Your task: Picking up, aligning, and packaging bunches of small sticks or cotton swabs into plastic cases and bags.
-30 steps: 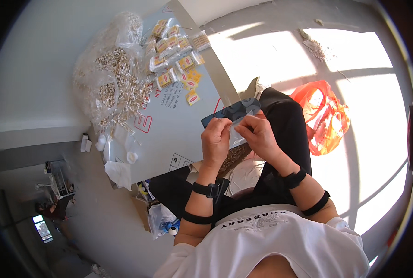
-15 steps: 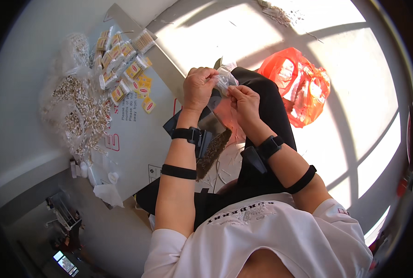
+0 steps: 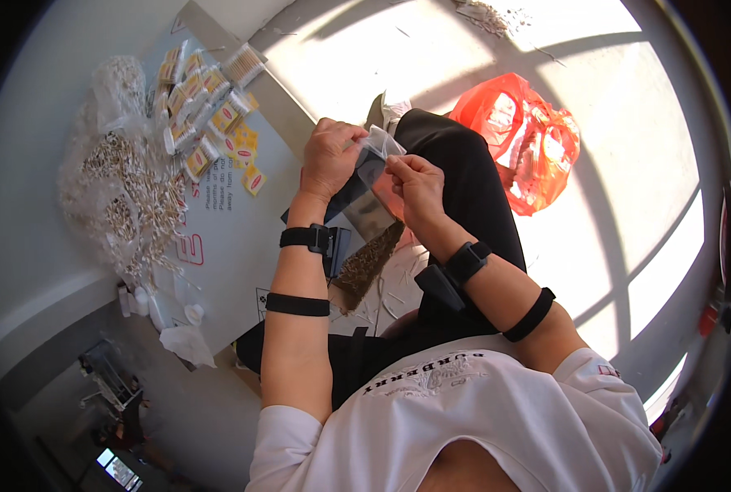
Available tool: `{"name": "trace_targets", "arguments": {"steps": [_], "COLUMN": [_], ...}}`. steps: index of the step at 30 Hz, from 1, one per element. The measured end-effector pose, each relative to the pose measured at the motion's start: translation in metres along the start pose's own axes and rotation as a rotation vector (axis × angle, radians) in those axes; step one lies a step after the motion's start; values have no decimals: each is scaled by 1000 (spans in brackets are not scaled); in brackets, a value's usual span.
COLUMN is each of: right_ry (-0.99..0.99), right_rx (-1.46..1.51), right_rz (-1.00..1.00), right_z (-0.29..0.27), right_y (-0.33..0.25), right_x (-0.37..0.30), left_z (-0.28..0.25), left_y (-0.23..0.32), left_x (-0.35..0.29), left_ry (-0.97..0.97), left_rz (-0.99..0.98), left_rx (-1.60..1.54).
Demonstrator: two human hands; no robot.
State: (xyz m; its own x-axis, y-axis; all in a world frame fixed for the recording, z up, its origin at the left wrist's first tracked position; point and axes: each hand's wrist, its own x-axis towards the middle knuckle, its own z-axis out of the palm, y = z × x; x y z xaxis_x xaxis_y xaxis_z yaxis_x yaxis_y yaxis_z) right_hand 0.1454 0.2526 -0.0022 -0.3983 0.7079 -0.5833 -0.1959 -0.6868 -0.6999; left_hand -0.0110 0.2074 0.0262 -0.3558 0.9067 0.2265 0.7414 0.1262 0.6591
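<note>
A small clear plastic bag point(image 3: 382, 142) is stretched between my hands above my knee. My left hand point(image 3: 329, 157) pinches its left edge with thumb and fingers. On the other side, my right hand point(image 3: 419, 187) grips the lower right edge between thumb and forefinger. The bag looks flat, and I cannot make out anything inside it. To the left, on a grey board point(image 3: 242, 234), lie several clear packs of cotton swabs point(image 3: 191, 94) with yellow cards. Loose yellow cards point(image 3: 254, 180) lie beside them.
At the far left a big clear bag spills loose cotton swabs point(image 3: 132, 193). A red plastic bag point(image 3: 519, 143) stands on the sunlit floor at right. Below my hands is an open cardboard box point(image 3: 367, 266). White paper point(image 3: 187, 344) hangs at the board's near corner. Swabs point(image 3: 488, 16) are heaped on the far floor.
Both hands have shifted slightly left with the small clear bag, which now looks flatter and more spread out between them. The whole view has also slid a little.
</note>
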Motion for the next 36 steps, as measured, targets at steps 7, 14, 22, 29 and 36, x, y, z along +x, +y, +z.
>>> {"name": "trace_targets", "arguments": {"steps": [7, 14, 22, 29, 36], "right_ry": [-18, -4, 31, -77, 38], "right_rx": [-69, -315, -751, -567, -395], "right_rz": [-22, -96, -280, 1, -122], "right_z": [11, 15, 18, 5, 5], "right_y": [11, 27, 50, 31, 30], "right_x": [-24, -30, -26, -26, -20], "left_z": [-12, -32, -48, -50, -31], "left_y": [-3, -6, -6, -8, 2], "left_x": [-10, -16, -26, -31, -81], "left_ry": [-62, -215, -331, -212, 38], "left_rz": [-310, -124, -42, -199, -580], "left_rx": [-366, 143, 412, 335, -42]}}
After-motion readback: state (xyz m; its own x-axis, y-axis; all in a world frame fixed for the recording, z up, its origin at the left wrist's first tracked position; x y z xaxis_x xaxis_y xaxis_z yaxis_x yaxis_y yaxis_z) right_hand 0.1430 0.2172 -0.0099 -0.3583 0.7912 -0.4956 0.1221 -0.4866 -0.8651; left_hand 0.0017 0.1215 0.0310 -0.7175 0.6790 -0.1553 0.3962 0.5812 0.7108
